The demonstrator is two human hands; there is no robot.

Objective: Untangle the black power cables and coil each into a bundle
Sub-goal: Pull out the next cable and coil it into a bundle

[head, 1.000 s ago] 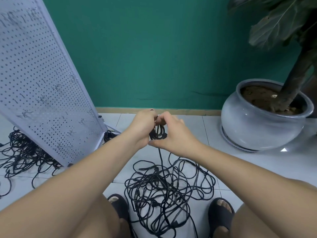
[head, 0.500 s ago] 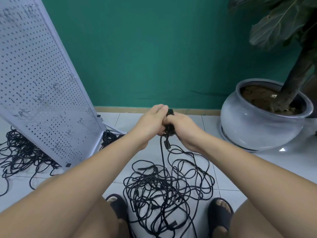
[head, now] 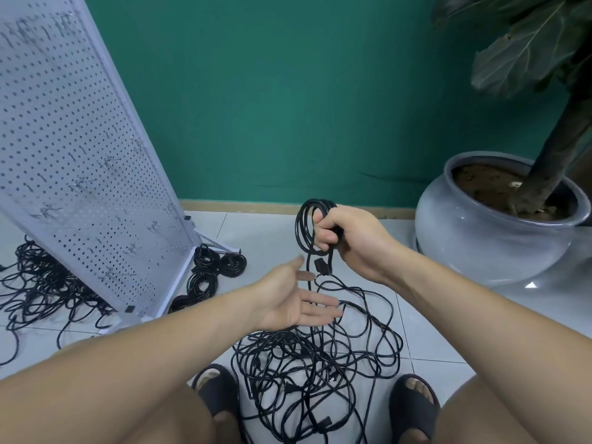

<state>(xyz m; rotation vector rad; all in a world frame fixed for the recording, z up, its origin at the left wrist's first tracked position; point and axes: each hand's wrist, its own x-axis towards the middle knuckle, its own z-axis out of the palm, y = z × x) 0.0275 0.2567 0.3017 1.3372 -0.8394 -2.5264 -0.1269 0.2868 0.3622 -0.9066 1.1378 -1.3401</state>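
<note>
Coiling in progress: right hand [head: 347, 240] grips the part-wound coil [head: 307, 227], left hand [head: 296, 298] open, fingers extended beside the trailing cable [head: 310, 277]; next loop requires drawing slack from the tangle [head: 317, 363].

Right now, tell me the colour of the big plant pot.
Glossy pale grey-blue; the plant pot shows best in the head view.

White pegboard [head: 80, 161] tilts at left, grey plant pot [head: 480, 248] stands right, green wall [head: 288, 107] behind
</note>
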